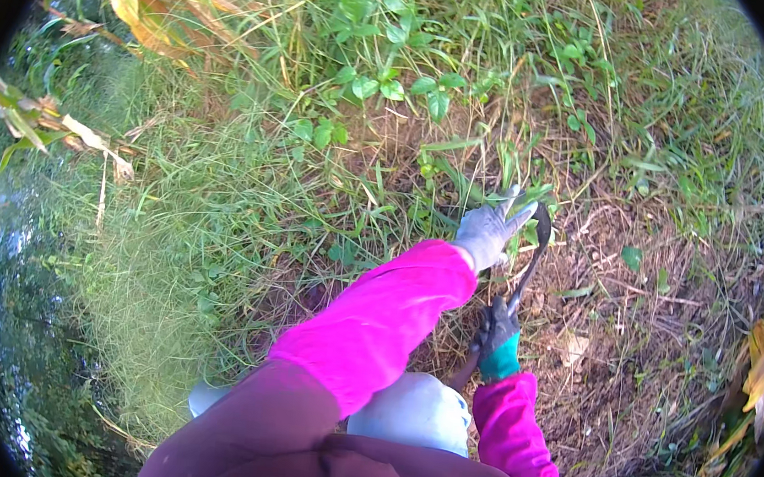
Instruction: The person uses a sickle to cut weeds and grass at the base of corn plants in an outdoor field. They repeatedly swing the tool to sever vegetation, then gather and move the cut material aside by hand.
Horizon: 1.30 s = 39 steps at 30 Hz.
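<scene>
My left hand (486, 231), in a pale grey work glove, reaches into green grass and weeds with its fingers spread; whether a stem lies between them I cannot tell. My right hand (499, 329), in a dark glove with a teal cuff, is closed around the handle of a sickle (538, 253). The dark curved blade rises from that fist, and its upper end bends in close to the left fingertips, beside a leafy weed (530, 233). Part of the handle shows below the right fist.
Grass and broad-leaved weeds (369, 85) cover the ground ahead and left. Brown soil with dry, cut-looking stalks (623, 317) lies right. Yellowing maize leaves (149, 9) stand upper left, with another dry leaf (761, 371) at far right. My knee (410, 410) is below my hands.
</scene>
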{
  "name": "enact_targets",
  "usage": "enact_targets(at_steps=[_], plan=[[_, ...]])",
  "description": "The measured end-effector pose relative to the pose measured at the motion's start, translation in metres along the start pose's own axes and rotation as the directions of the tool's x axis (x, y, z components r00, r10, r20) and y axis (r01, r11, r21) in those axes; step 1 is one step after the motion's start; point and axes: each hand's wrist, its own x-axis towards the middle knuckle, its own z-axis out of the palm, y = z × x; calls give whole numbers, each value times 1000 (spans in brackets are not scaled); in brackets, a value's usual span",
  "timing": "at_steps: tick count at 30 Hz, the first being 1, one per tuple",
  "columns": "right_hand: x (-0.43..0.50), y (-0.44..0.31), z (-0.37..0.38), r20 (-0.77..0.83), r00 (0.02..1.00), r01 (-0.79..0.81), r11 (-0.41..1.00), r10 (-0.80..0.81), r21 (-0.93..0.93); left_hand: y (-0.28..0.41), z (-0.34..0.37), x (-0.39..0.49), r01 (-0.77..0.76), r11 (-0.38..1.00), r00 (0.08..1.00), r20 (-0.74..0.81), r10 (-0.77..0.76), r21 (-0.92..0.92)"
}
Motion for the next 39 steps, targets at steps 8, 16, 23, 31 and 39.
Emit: enact_targets(at_steps=[8,16,23,31,39], plan=[[-35,-36,-4,-79,997,-2,983,-12,-181,-28,45,-51,-81,997,996,-33,82,12],[31,-34,46,142,981,152,978,-132,-144,-95,79,-284,196,977,962,209,-174,-88],[-70,57,-46,41,977,-191,941,210,-278,-71,57,-133,131,963,989,32,-143,235],[51,14,81,106,994,12,981,9,-195,-156,91,-144,329,944,923,219,-317,-21],[-106,23,-66,-74,849,-400,544,524,-737,-125,98,-324,303,953,864,415,-284,21]])
